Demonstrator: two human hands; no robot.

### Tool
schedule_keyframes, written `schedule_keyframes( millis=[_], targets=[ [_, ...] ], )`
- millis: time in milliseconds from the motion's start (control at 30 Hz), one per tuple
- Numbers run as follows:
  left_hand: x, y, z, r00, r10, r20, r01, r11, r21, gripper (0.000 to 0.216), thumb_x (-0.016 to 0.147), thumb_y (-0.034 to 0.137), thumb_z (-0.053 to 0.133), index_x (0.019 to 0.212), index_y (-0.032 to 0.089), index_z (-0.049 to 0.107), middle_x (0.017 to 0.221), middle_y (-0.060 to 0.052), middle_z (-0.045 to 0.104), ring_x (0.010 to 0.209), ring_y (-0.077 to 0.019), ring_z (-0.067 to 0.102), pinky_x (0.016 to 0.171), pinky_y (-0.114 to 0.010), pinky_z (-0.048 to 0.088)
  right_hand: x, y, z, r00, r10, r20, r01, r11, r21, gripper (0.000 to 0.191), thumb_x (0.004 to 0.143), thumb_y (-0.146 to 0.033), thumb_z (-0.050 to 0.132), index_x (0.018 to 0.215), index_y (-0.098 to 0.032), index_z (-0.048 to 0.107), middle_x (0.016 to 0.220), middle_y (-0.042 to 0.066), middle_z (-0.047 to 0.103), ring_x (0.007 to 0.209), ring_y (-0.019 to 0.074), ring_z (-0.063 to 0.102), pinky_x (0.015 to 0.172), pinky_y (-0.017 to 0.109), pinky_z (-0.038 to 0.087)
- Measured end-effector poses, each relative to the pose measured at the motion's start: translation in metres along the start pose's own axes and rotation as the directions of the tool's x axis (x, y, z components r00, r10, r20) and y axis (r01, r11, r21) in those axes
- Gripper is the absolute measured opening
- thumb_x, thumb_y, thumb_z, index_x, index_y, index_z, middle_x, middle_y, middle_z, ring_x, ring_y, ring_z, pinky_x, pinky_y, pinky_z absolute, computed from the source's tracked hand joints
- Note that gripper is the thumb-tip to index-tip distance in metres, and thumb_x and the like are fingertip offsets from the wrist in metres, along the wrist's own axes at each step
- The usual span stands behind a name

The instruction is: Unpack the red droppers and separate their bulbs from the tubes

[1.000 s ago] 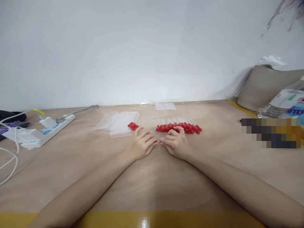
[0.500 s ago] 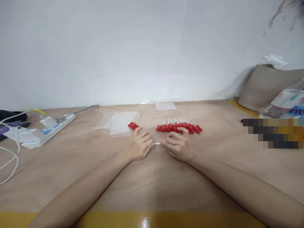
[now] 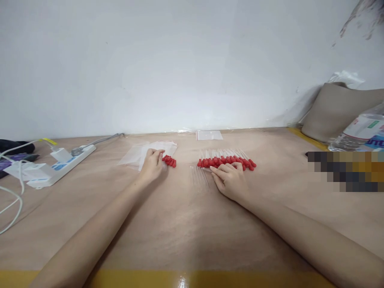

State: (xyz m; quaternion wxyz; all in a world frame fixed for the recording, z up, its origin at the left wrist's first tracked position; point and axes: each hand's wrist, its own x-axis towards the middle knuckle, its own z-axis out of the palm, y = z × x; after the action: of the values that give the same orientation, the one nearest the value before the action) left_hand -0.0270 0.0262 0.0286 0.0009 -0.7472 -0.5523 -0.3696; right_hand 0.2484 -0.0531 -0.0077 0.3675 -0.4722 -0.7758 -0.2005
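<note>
Clear bags (image 3: 136,154) lie by the left hand (image 3: 152,165), power strip (image 3: 64,166) well apart.

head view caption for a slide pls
Left hand at the clear bags and red caps; right hand by a row of red-capped droppers.

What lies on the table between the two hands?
In the head view, red caps by the left hand and clear tubes by the right hand.

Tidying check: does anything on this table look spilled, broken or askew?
Nothing looks spilled or broken. The red-bulbed droppers lie in an even row by the right hand, bare clear tubes beside them, loose red bulbs at the left hand.
</note>
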Motion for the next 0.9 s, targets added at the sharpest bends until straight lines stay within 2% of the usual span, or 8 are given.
schedule_keyframes(
  millis=[33,100,267,433,667,767,833,900],
  targets=[
    [0.007,-0.007,0.001,0.998,-0.059,-0.004,0.059,0.998,0.023,0.026,0.083,0.019,0.035,0.095,0.016,0.058,0.087,-0.007,0.049,0.091,-0.0205,0.052,0.085,-0.038,0.042,0.000,0.000,0.000,1.000,0.020,0.016,-0.020,1.000,0.006,0.024,0.083,-0.018,0.045,0.096,-0.020,0.065,0.069,0.001,0.062,0.065,0.0110,0.050,0.074,0.031,0.024],
    [0.017,-0.017,0.003,0.995,-0.101,-0.004,0.101,0.994,0.043,0.026,0.080,0.016,0.037,0.096,0.015,0.058,0.086,-0.008,0.049,0.093,-0.0220,0.052,0.086,-0.039,0.042,-0.001,0.000,0.000,0.999,0.038,0.039,-0.039,0.999,0.027,0.025,0.080,-0.015,0.044,0.095,-0.019,0.064,0.071,0.001,0.062,0.066,0.0112,0.051,0.074,0.031,0.024],
    [0.025,-0.024,0.011,0.996,-0.090,0.006,0.090,0.995,0.031,0.026,0.076,0.021,0.047,0.102,0.017,0.050,0.077,-0.004,0.054,0.077,-0.0190,0.055,0.072,-0.034,0.046,-0.001,-0.001,-0.001,0.997,0.023,0.078,-0.026,0.999,0.029,0.014,0.076,-0.014,0.046,0.079,-0.017,0.060,0.070,0.000,0.064,0.065,0.0117,0.050,0.076,0.032,0.023],
    [0.024,-0.021,0.022,0.996,-0.088,0.020,0.087,0.995,0.053,0.009,0.075,0.026,0.051,0.078,0.018,0.053,0.073,-0.003,0.057,0.068,-0.0162,0.055,0.064,-0.029,0.044,0.000,-0.003,-0.001,0.994,-0.002,0.112,0.001,1.000,0.009,0.014,0.078,-0.015,0.045,0.074,-0.017,0.059,0.067,0.000,0.063,0.066,0.0120,0.050,0.076,0.032,0.022],
    [0.020,-0.012,0.018,0.999,-0.038,0.032,0.035,0.996,0.088,0.021,0.079,0.031,0.045,0.069,0.017,0.057,0.072,-0.005,0.058,0.071,-0.0179,0.055,0.068,-0.030,0.042,-0.001,-0.008,-0.004,0.990,-0.041,0.136,0.035,0.998,0.044,0.018,0.080,-0.020,0.046,0.083,-0.019,0.064,0.071,0.001,0.066,0.067,0.0123,0.049,0.077,0.033,0.022],
    [0.013,0.005,0.015,0.999,0.053,-0.004,-0.052,0.994,0.093,0.019,0.080,0.030,0.045,0.075,0.017,0.058,0.079,-0.006,0.058,0.083,-0.0201,0.054,0.077,-0.033,0.041,-0.001,-0.011,-0.006,0.985,-0.073,0.155,0.068,0.997,0.036,0.019,0.081,-0.024,0.047,0.087,-0.020,0.064,0.072,0.002,0.066,0.069,0.0136,0.049,0.078,0.035,0.022],
    [0.006,0.023,0.018,0.983,0.186,0.002,-0.185,0.981,0.062,0.017,0.081,0.029,0.047,0.079,0.017,0.059,0.082,-0.006,0.059,0.085,-0.0202,0.053,0.079,-0.033,0.041,0.000,-0.013,-0.008,0.979,-0.095,0.179,0.092,0.995,0.028,0.020,0.082,-0.030,0.048,0.086,-0.019,0.064,0.074,0.003,0.066,0.072,0.0149,0.049,0.079,0.036,0.022],
    [-0.002,0.042,0.025,0.947,0.319,0.048,-0.319,0.948,-0.001,0.016,0.081,0.029,0.049,0.084,0.018,0.060,0.083,-0.005,0.061,0.086,-0.0197,0.054,0.080,-0.033,0.042,0.000,-0.014,-0.008,0.972,-0.114,0.204,0.112,0.994,0.021,0.023,0.082,-0.035,0.048,0.083,-0.018,0.064,0.074,0.004,0.065,0.074,0.0159,0.049,0.080,0.037,0.022]
  ],
)
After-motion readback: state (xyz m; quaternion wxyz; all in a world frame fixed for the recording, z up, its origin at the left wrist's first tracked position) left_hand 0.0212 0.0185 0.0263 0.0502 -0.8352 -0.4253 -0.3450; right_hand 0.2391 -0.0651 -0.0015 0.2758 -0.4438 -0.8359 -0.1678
